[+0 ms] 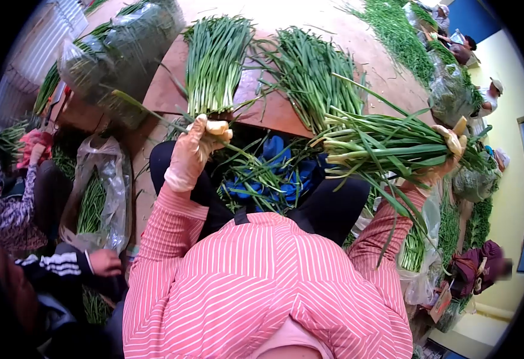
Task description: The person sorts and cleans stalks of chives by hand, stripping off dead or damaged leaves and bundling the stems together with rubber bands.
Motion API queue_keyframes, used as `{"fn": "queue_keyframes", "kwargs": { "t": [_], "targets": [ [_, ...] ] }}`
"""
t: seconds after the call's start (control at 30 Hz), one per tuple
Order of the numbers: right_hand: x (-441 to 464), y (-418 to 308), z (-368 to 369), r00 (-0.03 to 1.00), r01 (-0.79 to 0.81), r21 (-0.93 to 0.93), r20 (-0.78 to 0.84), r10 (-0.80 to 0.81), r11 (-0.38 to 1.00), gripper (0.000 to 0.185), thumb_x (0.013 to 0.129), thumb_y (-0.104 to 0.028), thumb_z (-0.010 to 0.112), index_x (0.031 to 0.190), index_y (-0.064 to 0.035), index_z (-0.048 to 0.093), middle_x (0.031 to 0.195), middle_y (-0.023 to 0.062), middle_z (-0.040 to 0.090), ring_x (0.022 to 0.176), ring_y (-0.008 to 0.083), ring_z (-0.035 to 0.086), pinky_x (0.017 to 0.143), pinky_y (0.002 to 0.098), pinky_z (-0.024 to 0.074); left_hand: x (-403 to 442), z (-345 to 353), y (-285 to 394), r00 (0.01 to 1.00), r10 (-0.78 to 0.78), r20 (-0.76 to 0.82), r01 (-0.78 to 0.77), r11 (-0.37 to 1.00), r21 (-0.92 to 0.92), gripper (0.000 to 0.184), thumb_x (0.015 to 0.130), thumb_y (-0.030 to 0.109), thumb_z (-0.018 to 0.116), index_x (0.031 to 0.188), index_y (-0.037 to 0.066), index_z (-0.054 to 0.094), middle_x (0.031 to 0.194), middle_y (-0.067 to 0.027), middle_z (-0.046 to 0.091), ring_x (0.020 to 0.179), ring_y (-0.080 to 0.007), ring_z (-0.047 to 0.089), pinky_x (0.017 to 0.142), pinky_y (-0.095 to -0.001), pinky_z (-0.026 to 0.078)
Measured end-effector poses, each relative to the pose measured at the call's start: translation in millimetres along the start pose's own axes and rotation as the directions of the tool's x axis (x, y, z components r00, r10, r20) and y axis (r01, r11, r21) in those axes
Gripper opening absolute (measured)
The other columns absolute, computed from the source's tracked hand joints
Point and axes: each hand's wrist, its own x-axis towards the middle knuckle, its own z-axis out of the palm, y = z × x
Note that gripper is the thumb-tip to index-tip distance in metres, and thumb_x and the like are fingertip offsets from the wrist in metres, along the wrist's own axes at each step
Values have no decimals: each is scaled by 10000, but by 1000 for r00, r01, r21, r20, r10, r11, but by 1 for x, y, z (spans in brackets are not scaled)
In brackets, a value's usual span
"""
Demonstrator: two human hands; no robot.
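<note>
My left hand [191,148], in a pale glove, is closed on a few long green stalks [145,109] that stick out to the upper left. My right hand [447,157], gloved too, grips a thick bunch of green stalks [387,143], whose pale ends point left. Beyond my left hand a neat bundle [215,66] lies on the board [166,90], pale ends towards me. To its right lies a looser, slanted pile [313,75]. Loose stalks [253,173] lie over blue material [274,149] between my knees.
A large plastic-wrapped bundle [124,54] stands at the upper left, an open plastic bag of greens [94,203] below it. Co-workers sit at the left [20,203] and along the right wall [483,263]. More greens [402,42] cover the upper right.
</note>
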Motion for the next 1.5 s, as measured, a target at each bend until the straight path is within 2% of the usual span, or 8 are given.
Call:
{"fn": "queue_keyframes", "kwargs": {
  "t": [0.13, 0.27, 0.33, 0.47, 0.83, 0.9, 0.97, 1.5],
  "targets": [
    [-5, 1, -2, 993, 54, -135, -93, -67, 989, 382, 944, -246, 492, 598, -101, 564, 613, -35, 568, 757, 170, 569, 845, 339, 428, -1, 3, 4, 1000, -5, -24, 4, 999, -38, 412, 968, 360, 452, 963, -19, 614, 959, -134, 646, 878, -228, 625, 819, -373, 496],
    [2, 5, -14, 999, -15, 133, 51, 8, 991, 339, 934, -214, 525, 622, -81, 510, 600, -14, 551, 663, 137, 536, 779, 322, 446, -1, 4, -3, 928, -359, 95, 200, 700, 686, 415, 850, 231, 671, 1157, -14, 534, 1060, -90, 612, 991, -169, 577, 893, -273, 440],
    [3, 12, -11, 996, -86, 277, 13, 85, 957, 330, 940, -225, 521, 644, -80, 519, 588, -28, 529, 626, 125, 528, 767, 337, 449, -7, 12, -4, 963, -17, 268, -259, 215, 942, 469, 811, 167, 702, 1193, -28, 512, 1195, -128, 549, 1110, -216, 527, 967, -306, 400],
    [5, 28, -7, 991, -124, 181, 64, 114, 976, 299, 943, -220, 514, 683, -74, 536, 607, -41, 520, 644, 118, 525, 775, 336, 443, -11, 62, 11, 904, 301, 305, -427, 588, 687, 430, 801, 107, 684, 1197, 17, 542, 1168, -149, 559, 1099, -260, 541, 976, -326, 395],
    [7, 74, 4, 965, -241, 194, -54, 255, 951, 395, 958, -292, 469, 587, -164, 423, 534, -52, 462, 562, 91, 489, 740, 308, 425, -3, 123, 14, 549, 364, 752, -794, -52, 605, 325, 654, 102, 729, 964, 179, 664, 1121, -73, 562, 1010, -279, 530, 844, -396, 429],
    [4, 84, 10, 966, -257, 263, 29, 258, 930, 235, 967, -270, 453, 896, -62, 535, 548, -60, 456, 564, 85, 475, 742, 310, 422, 1, 124, 5, 522, 373, 767, -788, -134, 601, 281, 613, 131, 735, 877, 171, 646, 1107, -46, 558, 1019, -274, 526, 840, -403, 425],
    [3, 90, 9, 968, -250, 340, 98, 230, 907, 427, 970, -245, 453, 1295, 32, 443, 565, -72, 441, 554, 77, 452, 733, 304, 420, 2, 125, 3, 518, 365, 774, -791, -139, 595, 293, 600, 128, 733, 876, 168, 647, 1107, -43, 558, 1020, -274, 526, 837, -405, 426],
    [14, 75, 12, 984, -179, 16, -2, 179, 984, 428, 984, -142, 362, 1362, 57, 335, 552, -70, 403, 515, 47, 413, 729, 271, 404, -1, 69, -13, 580, 485, 654, -775, 79, 627, 276, 543, 77, 727, 810, 144, 698, 1062, -92, 623, 956, -305, 574, 790, -422, 458]
  ]
}}
